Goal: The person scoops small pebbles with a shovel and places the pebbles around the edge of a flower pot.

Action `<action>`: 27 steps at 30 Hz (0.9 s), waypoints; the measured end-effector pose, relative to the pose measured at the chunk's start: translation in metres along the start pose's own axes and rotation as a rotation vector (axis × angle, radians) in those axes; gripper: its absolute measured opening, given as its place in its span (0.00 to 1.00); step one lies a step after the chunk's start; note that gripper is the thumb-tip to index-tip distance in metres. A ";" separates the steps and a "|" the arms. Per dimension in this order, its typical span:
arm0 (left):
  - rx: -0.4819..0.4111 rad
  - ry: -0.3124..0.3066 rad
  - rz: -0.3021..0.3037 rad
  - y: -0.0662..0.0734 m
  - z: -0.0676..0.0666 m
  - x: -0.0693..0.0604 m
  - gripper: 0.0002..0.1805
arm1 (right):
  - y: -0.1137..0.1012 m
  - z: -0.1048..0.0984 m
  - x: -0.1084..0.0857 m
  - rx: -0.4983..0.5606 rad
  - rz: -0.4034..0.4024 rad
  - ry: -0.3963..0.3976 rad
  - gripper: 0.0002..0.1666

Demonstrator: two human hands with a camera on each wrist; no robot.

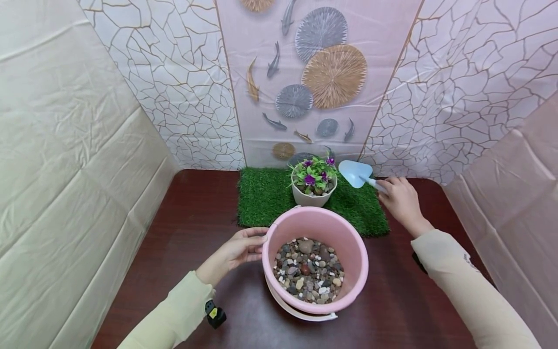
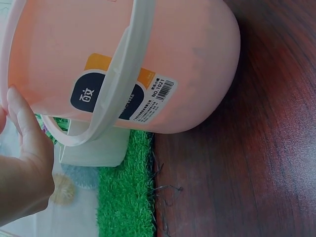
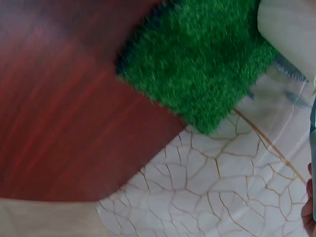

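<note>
A pink bucket (image 1: pixel 361 261) stands on the table, with mixed pebbles (image 1: pixel 309 274) lying in its bottom. My left hand (image 1: pixel 239 249) touches the left side of its rim with fairly straight fingers. The left wrist view shows the bucket's label (image 2: pixel 148 98) and its white handle (image 2: pixel 116 74), which hangs down outside. At the right, my right hand (image 1: pixel 400 198) grips a small light-blue trowel (image 1: pixel 356 173) by its handle, the blade raised over the grass mat and pointing left. Only a sliver of the right hand (image 3: pixel 309 207) shows in the right wrist view.
Behind the bucket, a white pot (image 1: pixel 310 198) of purple-flowered plants (image 1: pixel 316 175) stands on a green artificial grass mat (image 1: pixel 261 198). The dark red wooden table (image 1: pixel 196 213) has patterned cloth (image 1: pixel 192 87) behind it and plain cloth at both sides.
</note>
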State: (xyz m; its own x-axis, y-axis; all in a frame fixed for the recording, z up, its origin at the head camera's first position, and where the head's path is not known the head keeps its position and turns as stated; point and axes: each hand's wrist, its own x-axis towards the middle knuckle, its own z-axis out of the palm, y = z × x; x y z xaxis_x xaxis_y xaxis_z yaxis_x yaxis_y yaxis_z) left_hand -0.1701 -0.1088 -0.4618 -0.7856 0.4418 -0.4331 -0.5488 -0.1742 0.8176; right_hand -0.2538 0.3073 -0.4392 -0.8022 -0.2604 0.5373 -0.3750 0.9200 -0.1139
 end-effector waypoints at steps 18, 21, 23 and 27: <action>-0.033 -0.077 0.008 -0.005 -0.005 0.004 0.20 | -0.016 0.034 -0.059 0.169 0.410 0.019 0.19; -0.036 -0.091 0.018 -0.006 -0.006 0.003 0.20 | -0.017 0.042 -0.068 0.156 0.458 0.013 0.19; -0.041 -0.098 0.026 -0.006 -0.006 0.004 0.19 | -0.018 0.047 -0.075 0.151 0.484 0.007 0.19; -0.044 -0.103 0.034 -0.008 -0.006 0.005 0.17 | -0.022 0.059 -0.091 0.152 0.553 -0.038 0.20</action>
State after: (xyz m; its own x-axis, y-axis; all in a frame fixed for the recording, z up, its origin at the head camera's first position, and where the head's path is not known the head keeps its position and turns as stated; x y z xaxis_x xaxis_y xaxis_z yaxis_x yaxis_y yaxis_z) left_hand -0.1712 -0.1106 -0.4732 -0.7715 0.5227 -0.3626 -0.5363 -0.2278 0.8127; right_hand -0.2003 0.2936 -0.5347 -0.9133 0.2345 0.3330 0.0448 0.8705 -0.4901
